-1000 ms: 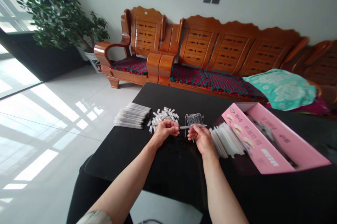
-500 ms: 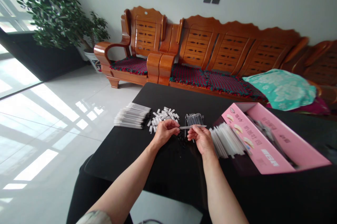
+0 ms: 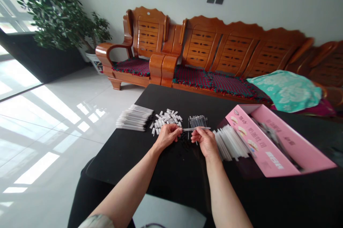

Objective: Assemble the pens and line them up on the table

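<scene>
Bare black surface [image 3: 166,174] near the body, pen piles crowding the far side, pink box [image 3: 278,142] blocking the right

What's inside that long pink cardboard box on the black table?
Inside the long pink cardboard box lie blurred, slim greyish pieces, running lengthwise. Its near wall covers the floor and whatever lies lower.
</scene>
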Tool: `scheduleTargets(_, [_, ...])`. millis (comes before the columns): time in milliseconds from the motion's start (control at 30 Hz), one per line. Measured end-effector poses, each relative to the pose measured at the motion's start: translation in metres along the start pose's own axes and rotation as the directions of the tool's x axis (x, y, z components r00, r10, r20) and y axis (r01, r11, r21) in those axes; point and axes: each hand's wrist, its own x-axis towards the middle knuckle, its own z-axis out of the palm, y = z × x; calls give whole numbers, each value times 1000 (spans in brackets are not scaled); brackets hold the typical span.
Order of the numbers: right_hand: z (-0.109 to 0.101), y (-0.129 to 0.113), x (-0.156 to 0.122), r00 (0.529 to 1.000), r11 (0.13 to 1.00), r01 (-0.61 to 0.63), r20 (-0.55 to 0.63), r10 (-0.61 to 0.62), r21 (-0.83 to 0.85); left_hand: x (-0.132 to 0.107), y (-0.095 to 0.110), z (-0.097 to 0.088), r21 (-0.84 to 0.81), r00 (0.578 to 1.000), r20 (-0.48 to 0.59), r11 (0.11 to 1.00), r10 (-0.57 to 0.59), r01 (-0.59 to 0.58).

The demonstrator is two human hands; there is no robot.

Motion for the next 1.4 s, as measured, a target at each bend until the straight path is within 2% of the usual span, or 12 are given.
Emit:
scheduleTargets(233, [-2, 1, 0, 1000, 1000, 1, 2, -1, 0, 0, 3, 1, -145, 999, -13, 989, 36, -38])
scheduleTargets(433, [-2, 1, 1, 1000, 1000, 2, 11, -2, -4, 0, 1, 1, -19, 1000, 5, 1000, 14, -14])
scheduleTargets(667, [-2, 0, 0, 1000, 1000, 1, 5, 0, -8, 0, 4, 2, -151, 999, -13, 988, 40, -41])
scheduleTargets(867, [-1, 0, 0, 1000, 1000, 1, 4, -1, -5, -2, 6, 0, 15, 1000, 28, 1000, 14, -14])
scheduleTargets(1100, [-1, 0, 0, 1000, 1000, 1, 0, -1, -4, 0, 4, 2, -110, 998, -24, 992, 56, -58])
scheduleTargets(1267, [-1, 0, 1, 1000, 1000, 0, 2, 0, -5, -3, 6, 1, 13, 999, 34, 1000, -4, 3])
scheduleTargets(1400, [-3, 1, 1, 1000, 1000, -3, 2, 3, -12, -2, 5, 2, -22, 1000, 29, 1000, 11, -10])
